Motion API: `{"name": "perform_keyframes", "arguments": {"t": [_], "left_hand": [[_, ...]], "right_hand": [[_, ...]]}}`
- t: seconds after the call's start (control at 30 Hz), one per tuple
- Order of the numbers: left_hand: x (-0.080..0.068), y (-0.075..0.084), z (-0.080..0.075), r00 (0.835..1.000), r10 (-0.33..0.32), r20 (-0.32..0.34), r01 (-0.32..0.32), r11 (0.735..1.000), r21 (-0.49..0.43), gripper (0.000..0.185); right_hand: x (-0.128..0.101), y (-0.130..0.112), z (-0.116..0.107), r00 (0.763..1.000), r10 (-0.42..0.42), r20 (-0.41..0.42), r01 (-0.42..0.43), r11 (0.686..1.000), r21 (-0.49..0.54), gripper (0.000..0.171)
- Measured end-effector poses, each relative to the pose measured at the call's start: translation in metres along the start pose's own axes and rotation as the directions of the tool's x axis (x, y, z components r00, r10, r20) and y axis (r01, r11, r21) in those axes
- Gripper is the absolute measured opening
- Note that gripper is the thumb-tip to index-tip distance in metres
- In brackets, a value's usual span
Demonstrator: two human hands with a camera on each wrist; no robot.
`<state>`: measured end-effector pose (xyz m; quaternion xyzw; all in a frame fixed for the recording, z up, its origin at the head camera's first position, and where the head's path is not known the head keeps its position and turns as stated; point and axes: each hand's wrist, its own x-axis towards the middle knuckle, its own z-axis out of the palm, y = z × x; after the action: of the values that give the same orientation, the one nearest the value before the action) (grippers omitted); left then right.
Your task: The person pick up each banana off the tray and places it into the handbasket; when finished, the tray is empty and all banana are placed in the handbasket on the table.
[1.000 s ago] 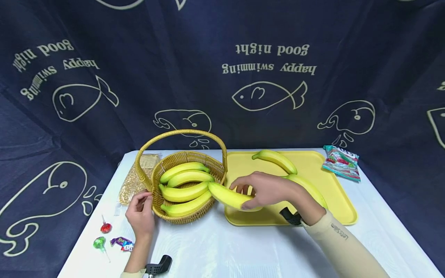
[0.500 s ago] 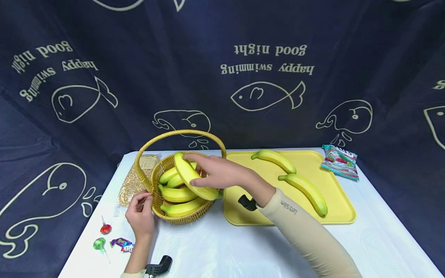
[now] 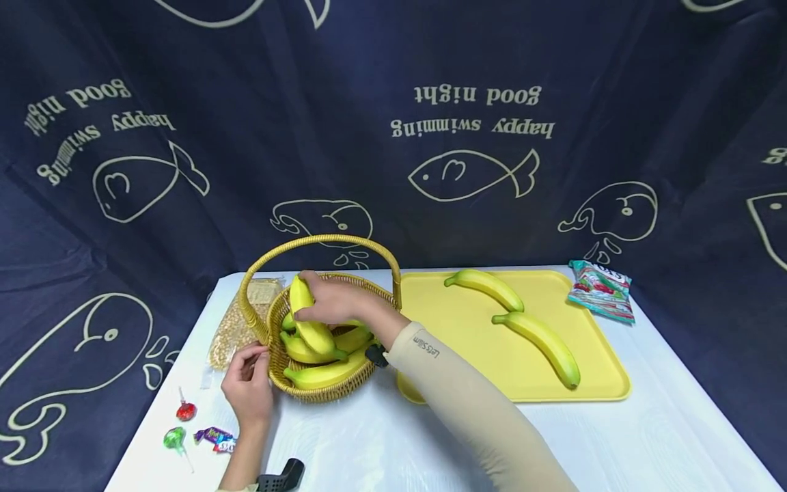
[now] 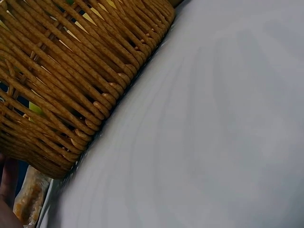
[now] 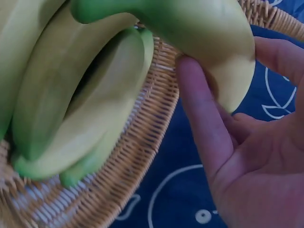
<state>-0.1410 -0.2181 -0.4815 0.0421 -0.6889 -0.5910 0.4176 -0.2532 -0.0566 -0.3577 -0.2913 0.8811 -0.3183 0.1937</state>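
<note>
The wicker basket (image 3: 320, 383), woven from tan cane strands with a tall arched handle, stands toward the left part of the white tabletop (image 3: 381, 444), just beside the left edge of a smooth yellow plastic tray (image 3: 605, 383). The right hand (image 3: 332, 301) reaches over the basket and holds a banana (image 3: 310, 328): its fingers (image 5: 199, 114) are curled round the fruit's upper end. That banana is smooth, bright yellow with a greenish stem tip, curved, and lies slantwise on top of the other bananas (image 3: 326, 372) inside the basket. The left hand (image 3: 249, 389) rests against the basket's outer left wall, fingers loosely bent on the weave. Two more bananas (image 3: 541, 342) lie on the tray. A crinkled snack packet (image 3: 601, 290) sits near the far right corner; wrapped lollipops (image 3: 178, 427) lie by the left edge.
</note>
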Motion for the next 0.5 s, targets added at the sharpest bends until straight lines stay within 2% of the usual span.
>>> {"name": "perform_keyframes", "arguments": {"t": [0.2,0.5], "left_hand": [[0.0,0.0,-0.001,1.0,0.005,-0.007,-0.005,1.0,-0.004,0.009],[0.001,-0.003,0.001,1.0,0.009,-0.009,-0.009,1.0,-0.017,0.009]], "right_hand": [[0.016,-0.01,0.018,0.989,0.14,0.038,-0.144,0.979,0.144,0.084],[0.03,-0.011,0.044,0.964,0.261,0.048,-0.266,0.948,0.176,0.082]]}}
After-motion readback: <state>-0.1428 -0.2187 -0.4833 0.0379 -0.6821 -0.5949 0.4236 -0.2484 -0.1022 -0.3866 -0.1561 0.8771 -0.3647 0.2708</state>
